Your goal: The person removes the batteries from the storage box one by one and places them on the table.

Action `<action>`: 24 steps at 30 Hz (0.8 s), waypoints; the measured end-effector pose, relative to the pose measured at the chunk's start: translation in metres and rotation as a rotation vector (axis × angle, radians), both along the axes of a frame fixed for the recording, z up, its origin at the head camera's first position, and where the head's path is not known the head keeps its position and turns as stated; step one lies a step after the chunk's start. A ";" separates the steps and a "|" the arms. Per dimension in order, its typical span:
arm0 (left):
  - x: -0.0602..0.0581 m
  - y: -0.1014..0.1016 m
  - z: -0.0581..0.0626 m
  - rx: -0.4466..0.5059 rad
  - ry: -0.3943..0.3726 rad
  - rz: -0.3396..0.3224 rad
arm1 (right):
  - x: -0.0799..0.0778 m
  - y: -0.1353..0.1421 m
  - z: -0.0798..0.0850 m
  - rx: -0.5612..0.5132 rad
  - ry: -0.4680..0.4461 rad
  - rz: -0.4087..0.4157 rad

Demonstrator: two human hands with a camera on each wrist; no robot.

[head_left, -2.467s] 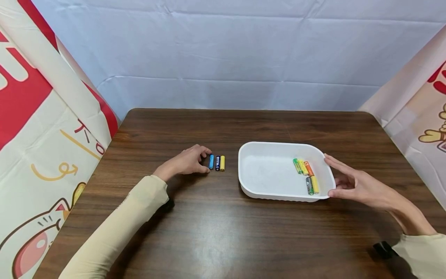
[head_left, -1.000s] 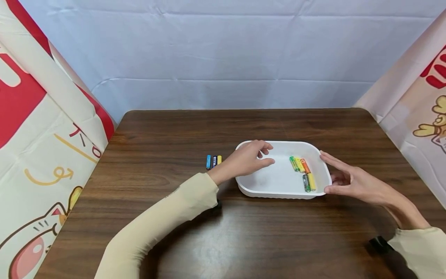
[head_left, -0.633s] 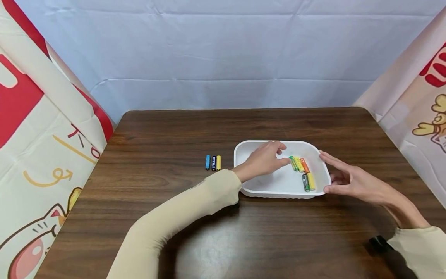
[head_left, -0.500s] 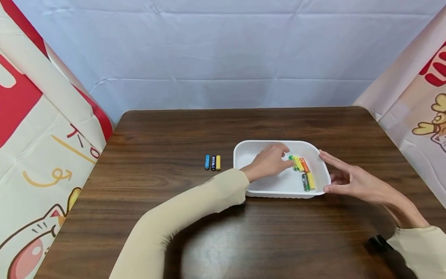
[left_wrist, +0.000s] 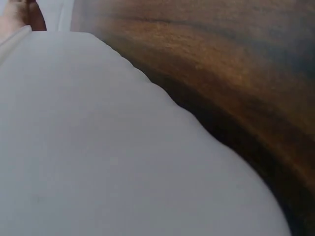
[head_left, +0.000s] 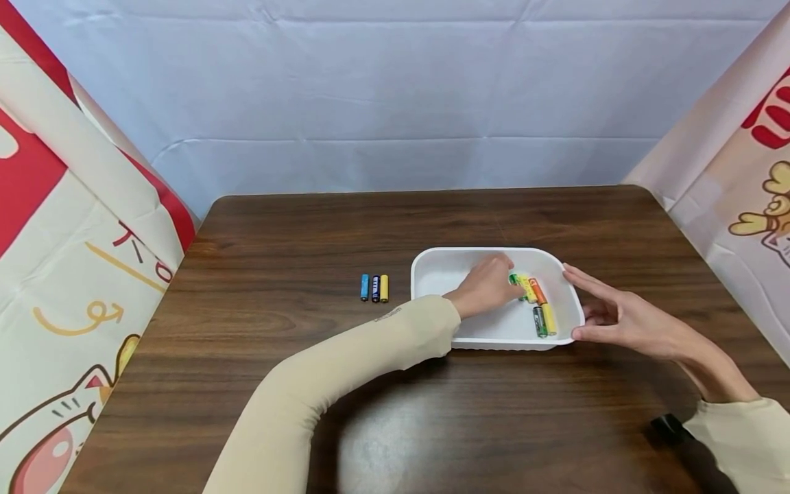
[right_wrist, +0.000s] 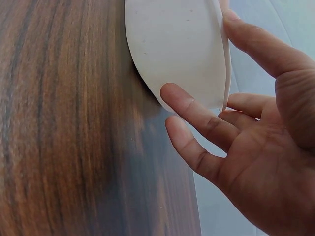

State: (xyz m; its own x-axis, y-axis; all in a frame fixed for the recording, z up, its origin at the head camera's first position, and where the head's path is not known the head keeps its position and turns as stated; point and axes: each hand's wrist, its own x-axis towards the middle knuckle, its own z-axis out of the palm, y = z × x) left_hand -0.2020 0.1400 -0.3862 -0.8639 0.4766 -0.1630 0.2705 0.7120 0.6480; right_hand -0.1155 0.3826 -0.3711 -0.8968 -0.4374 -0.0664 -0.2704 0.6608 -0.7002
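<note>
Now, left hand (head_left: 484, 285): bent fingers at the bright green battery (head_left: 513, 279); whether pinching, I can't tell.
Right hand (head_left: 636, 322): spread wide, touching the white tray (head_left: 432, 278) at its right edge.
Bright green battery: inside, toward that edge.

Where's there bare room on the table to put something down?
Bare table shows left of the three loose batteries, behind the white tray, and in front of it between the sleeves. It's crowded at the tray's right end: five batteries, the left hand at them, the right hand touching that end.
</note>
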 end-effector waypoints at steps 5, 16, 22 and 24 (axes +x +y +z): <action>-0.001 0.004 -0.005 -0.018 0.026 -0.033 | 0.001 0.000 -0.003 -0.027 0.010 0.004; 0.004 0.011 -0.011 -0.136 0.122 -0.042 | -0.001 0.000 -0.004 -0.024 0.035 0.000; 0.006 0.014 -0.013 -0.187 0.156 -0.027 | 0.000 0.000 -0.002 -0.005 0.027 -0.006; 0.006 0.014 -0.014 -0.193 0.160 -0.021 | 0.000 0.000 -0.001 -0.003 0.022 -0.006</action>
State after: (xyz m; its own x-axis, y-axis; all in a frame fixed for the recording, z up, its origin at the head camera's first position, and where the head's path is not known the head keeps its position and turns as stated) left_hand -0.1961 0.1542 -0.4006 -0.8761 0.4683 -0.1146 0.3750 0.8112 0.4487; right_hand -0.1157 0.3823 -0.3723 -0.9004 -0.4326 -0.0456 -0.2819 0.6602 -0.6962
